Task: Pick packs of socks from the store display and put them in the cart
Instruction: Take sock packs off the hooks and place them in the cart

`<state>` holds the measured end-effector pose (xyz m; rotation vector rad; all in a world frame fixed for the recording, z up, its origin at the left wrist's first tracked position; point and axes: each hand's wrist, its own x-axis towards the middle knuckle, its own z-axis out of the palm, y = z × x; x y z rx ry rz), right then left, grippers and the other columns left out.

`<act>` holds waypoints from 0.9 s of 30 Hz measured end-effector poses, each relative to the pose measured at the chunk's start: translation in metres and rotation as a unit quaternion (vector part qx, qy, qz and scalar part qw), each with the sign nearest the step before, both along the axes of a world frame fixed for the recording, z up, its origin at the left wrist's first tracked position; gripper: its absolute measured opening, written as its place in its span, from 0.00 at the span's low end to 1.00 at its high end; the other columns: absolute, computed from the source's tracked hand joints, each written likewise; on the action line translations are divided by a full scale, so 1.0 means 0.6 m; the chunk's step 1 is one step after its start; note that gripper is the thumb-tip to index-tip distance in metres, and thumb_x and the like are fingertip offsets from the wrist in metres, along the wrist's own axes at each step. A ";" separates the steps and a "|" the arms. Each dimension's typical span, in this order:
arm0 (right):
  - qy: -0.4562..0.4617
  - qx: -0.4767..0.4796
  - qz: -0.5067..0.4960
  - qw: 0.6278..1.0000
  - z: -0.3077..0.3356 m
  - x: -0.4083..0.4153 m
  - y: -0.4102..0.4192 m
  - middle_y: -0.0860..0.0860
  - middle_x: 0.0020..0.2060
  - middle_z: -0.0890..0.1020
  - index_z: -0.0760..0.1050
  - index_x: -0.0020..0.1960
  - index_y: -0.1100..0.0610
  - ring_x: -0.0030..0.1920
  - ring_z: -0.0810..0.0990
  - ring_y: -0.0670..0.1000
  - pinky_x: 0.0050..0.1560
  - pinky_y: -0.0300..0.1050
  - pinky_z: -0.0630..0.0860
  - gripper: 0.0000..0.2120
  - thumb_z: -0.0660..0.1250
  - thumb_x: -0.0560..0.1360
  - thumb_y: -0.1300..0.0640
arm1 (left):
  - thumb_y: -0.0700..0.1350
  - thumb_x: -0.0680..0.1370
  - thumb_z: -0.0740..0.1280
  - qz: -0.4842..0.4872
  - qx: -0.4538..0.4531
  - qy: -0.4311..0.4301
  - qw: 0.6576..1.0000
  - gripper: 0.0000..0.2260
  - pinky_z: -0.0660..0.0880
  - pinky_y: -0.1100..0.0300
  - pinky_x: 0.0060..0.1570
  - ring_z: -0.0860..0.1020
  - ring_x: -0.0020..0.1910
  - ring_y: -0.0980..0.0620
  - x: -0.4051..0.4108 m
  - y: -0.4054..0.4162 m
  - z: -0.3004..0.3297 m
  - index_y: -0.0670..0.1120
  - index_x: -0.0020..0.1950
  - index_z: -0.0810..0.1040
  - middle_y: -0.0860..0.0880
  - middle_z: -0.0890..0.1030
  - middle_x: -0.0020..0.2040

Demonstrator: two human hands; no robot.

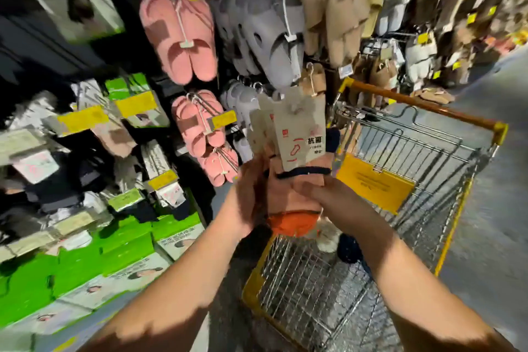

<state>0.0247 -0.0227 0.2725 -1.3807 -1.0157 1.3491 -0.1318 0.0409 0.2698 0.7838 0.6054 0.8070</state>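
Packs of socks (297, 151) are off the display and up in the air, a small fan of them with pale card headers on top and pink and orange sock fabric hanging below, held between both hands over the near-left corner of the cart. Starting at the left, the display (94, 168) of green boxes and hanging packets with yellow price tags stands untouched for now, and above and beside it hang pink slippers (177, 37) and grey ones. The left hand (251, 194) presses against the left side of the bundle, though blur keeps me from saying whether its fingers curl round it. The right hand (311, 191) grips the socks from the right, fingers wrapped across the pink fabric. Below and to the right sits the cart (428, 194), wire-sided with an orange handle; something white and dark already lies in its basket, too hidden to name. I'd judge the picking done and the drop into the cart still to come
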 end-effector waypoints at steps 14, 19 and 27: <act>-0.070 0.071 0.205 0.974 0.152 -0.497 0.071 0.42 0.30 0.82 0.76 0.44 0.55 0.33 0.81 0.39 0.35 0.28 0.75 0.13 0.60 0.81 0.69 | 0.61 0.64 0.81 0.272 0.071 -0.076 0.957 0.52 0.61 0.37 0.75 0.68 0.74 0.37 -0.504 -0.001 0.061 0.41 0.78 0.62 0.37 0.72 0.73; -0.157 0.107 0.213 0.958 0.174 -0.674 0.072 0.39 0.32 0.81 0.71 0.45 0.50 0.34 0.78 0.36 0.33 0.33 0.72 0.10 0.66 0.81 0.62 | 0.60 0.68 0.80 0.323 0.067 -0.106 0.938 0.47 0.60 0.35 0.75 0.67 0.75 0.37 -0.687 -0.023 0.079 0.44 0.78 0.63 0.39 0.72 0.74; -0.168 0.278 0.152 0.934 0.204 -0.890 0.075 0.40 0.48 0.71 0.66 0.56 0.47 0.48 0.70 0.41 0.47 0.18 0.63 0.22 0.76 0.72 0.60 | 0.60 0.66 0.81 0.368 0.084 -0.122 0.918 0.47 0.64 0.35 0.73 0.71 0.72 0.36 -0.876 -0.040 0.104 0.45 0.78 0.64 0.37 0.73 0.73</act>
